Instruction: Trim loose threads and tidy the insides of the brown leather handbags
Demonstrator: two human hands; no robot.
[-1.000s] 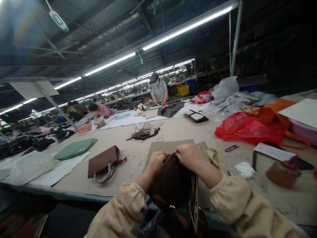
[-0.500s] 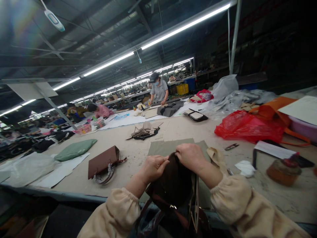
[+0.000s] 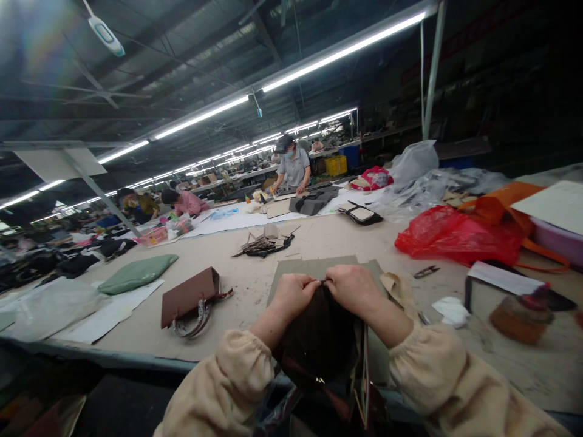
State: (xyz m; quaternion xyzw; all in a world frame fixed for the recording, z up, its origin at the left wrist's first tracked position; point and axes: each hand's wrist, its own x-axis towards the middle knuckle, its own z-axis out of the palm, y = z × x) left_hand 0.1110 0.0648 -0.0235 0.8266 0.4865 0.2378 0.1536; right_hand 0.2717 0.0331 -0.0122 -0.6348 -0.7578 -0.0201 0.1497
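Dim workshop under long white strip lights (image 3: pixel 346 51); the broad worktable (image 3: pixel 319 235) wears a scuffed beige covering. Dark brown soft-walled fabric bag (image 3: pixel 314 340), located at the table's near edge, below both hands: left hand (image 3: pixel 293 296) and right hand (image 3: pixel 353 290) pinch its upper rim almost tip to tip, each clamped on the cloth, probably to keep that stretch of edge taut. Boxy reddish-brown leather-look handbag (image 3: pixel 186 297) lies leftward, its plastic-wrapped handles (image 3: pixel 203 315) facing the near edge, apparently set aside within reach.
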